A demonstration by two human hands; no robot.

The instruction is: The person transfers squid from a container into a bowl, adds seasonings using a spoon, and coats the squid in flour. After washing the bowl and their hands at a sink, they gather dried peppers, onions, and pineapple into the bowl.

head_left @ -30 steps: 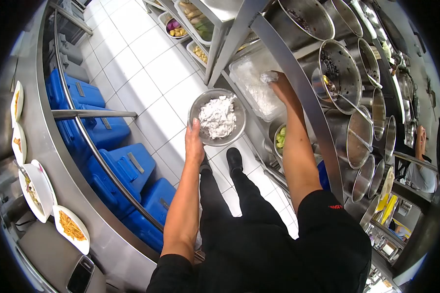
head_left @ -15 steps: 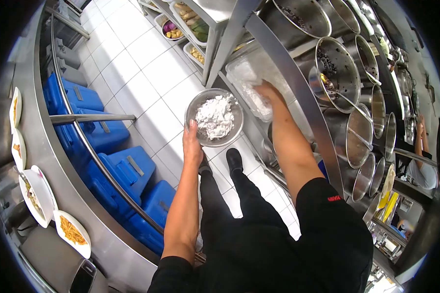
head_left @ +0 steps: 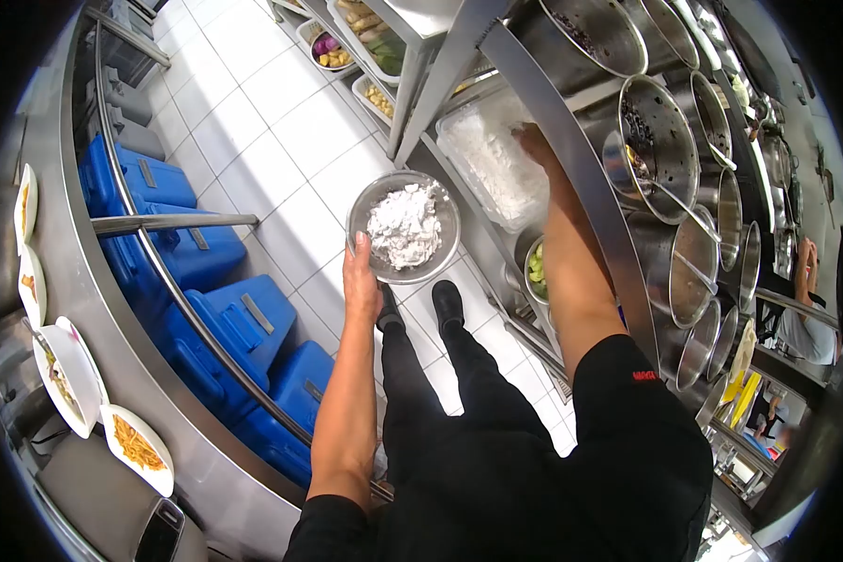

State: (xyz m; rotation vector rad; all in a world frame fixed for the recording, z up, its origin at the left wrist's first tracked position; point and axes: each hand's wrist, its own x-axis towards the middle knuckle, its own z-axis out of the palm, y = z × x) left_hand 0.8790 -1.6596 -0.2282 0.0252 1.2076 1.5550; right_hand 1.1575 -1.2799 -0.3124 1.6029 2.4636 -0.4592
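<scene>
My left hand [head_left: 362, 288] grips the near-left side of the metal bowl [head_left: 451, 225], white powder [head_left: 405, 225] heaped inside. Further right, my right hand [head_left: 536, 145] is at the powder-filled tub [head_left: 466, 183]; I cannot tell whether it's closed.

Red lettering [head_left: 645, 376] on black right sleeve [head_left: 618, 407], too blurred to read
</scene>
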